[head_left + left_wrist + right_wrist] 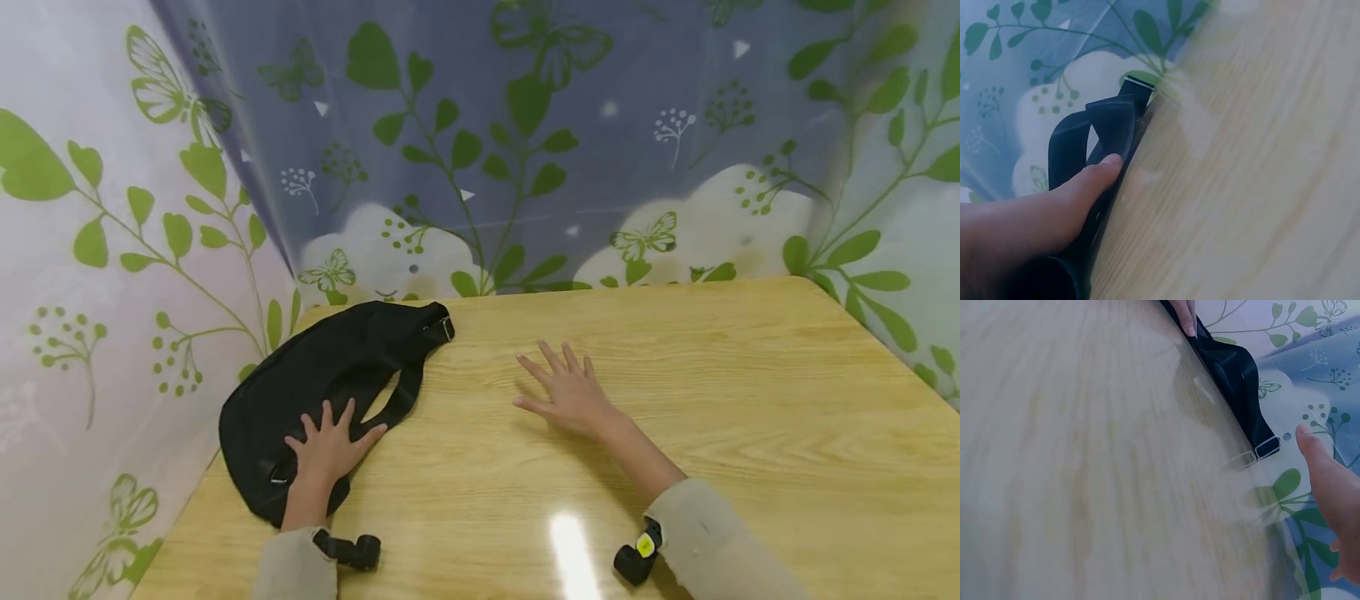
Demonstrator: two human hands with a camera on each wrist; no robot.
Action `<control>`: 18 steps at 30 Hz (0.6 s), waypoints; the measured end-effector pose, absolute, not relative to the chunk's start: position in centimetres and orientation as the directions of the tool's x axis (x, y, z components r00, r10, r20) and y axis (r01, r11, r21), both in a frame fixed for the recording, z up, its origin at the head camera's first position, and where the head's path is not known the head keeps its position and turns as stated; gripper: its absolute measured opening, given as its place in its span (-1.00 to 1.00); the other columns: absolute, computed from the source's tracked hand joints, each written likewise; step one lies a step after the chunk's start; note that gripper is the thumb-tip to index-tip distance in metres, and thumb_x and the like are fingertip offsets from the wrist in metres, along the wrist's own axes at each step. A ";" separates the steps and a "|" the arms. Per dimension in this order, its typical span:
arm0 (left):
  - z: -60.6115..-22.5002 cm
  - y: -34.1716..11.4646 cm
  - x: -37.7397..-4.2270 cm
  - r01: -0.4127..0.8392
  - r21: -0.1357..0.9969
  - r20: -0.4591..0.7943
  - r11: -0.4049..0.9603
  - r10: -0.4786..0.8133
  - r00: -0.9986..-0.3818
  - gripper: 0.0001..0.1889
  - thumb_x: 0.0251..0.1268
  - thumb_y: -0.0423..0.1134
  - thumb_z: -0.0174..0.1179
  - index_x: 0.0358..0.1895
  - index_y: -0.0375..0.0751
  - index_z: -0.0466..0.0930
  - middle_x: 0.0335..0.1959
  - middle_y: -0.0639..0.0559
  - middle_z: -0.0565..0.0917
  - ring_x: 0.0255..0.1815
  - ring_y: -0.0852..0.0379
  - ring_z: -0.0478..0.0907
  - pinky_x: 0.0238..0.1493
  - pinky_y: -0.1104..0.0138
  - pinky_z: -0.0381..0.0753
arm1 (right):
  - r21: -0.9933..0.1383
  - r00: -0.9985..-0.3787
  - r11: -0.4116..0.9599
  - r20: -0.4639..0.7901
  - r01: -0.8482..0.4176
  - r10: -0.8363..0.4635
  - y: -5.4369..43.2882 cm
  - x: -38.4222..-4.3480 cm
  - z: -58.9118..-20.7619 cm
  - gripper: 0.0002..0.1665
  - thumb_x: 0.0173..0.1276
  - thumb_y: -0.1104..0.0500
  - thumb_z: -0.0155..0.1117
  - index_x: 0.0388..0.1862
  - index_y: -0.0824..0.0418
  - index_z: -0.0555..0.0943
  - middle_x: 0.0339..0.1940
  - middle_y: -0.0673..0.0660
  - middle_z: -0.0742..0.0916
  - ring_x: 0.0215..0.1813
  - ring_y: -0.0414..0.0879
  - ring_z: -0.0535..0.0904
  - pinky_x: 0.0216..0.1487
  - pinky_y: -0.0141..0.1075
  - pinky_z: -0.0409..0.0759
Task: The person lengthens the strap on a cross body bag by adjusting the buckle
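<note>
A black bag (300, 375) with a strap and a metal buckle (447, 327) lies flat on the left part of the table. My left hand (326, 450) rests on its lower part, fingers spread, with the thumb beside the strap (401, 400). In the left wrist view the thumb (1100, 172) lies against the black strap (1116, 125). My right hand (570, 396) is over the middle of the table, fingers spread, apart from the bag and holding nothing. The right wrist view shows part of that hand (1335, 487), with the bag's buckle (1267, 447) beyond it.
The wooden table (750, 400) has a shiny surface, with a bright light reflection near its front. Printed curtains with leaves and butterflies (555, 150) stand behind it and at both sides. Each wrist wears a small black camera (356, 552).
</note>
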State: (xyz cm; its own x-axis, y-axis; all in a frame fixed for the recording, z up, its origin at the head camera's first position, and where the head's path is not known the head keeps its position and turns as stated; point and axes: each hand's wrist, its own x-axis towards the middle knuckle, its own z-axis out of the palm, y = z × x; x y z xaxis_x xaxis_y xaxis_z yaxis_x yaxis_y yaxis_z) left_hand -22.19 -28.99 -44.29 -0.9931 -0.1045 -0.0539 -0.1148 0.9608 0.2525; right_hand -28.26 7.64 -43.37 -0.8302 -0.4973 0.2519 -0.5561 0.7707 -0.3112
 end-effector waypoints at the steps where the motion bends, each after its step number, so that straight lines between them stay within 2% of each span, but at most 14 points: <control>1: -44.2 -28.9 -22.2 -0.104 0.244 -0.048 0.964 -0.095 -0.994 -0.05 0.15 0.42 -0.15 0.44 -0.21 -0.03 0.37 -0.46 -0.14 0.27 -0.57 -0.33 0.01 -0.41 -0.36 | -0.309 -0.828 0.770 0.258 -0.559 -0.498 7.4 -28.2 -43.4 -0.15 0.26 -0.37 -0.03 0.44 -0.04 0.14 0.45 0.24 0.05 0.36 0.39 -0.14 0.16 0.34 -0.16; 12: -44.7 -26.8 -22.9 0.111 0.200 -0.024 0.973 0.118 -0.993 -0.11 0.09 0.42 -0.07 0.43 -0.02 0.08 0.42 -0.27 -0.06 0.35 -0.41 -0.24 0.12 -0.33 -0.30 | -0.290 -0.802 0.749 0.277 -0.595 -0.530 5.9 -28.7 -43.4 -0.14 0.26 -0.38 -0.05 0.44 -0.02 0.16 0.44 0.25 0.09 0.36 0.38 -0.09 0.16 0.32 -0.08; 18: -44.5 -26.0 -22.8 0.158 0.201 0.034 0.967 0.154 -0.987 -0.13 0.10 0.42 -0.07 0.42 0.02 0.11 0.41 -0.23 0.01 0.35 -0.39 -0.16 0.15 -0.29 -0.28 | -0.263 -0.806 0.764 0.268 -0.589 -0.528 4.4 -30.3 -43.2 -0.15 0.27 -0.35 -0.02 0.44 -0.01 0.14 0.44 0.24 0.09 0.37 0.36 -0.07 0.19 0.27 -0.06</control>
State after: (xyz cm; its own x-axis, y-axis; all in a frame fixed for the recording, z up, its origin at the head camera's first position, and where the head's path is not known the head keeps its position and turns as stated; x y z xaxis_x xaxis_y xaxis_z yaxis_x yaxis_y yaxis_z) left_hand -22.77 -25.97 -44.51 -0.9875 0.1542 0.0338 0.1579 0.9668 0.2011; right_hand -30.33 4.42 -43.20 -0.8056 -0.5284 0.2678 -0.5888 0.7643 -0.2631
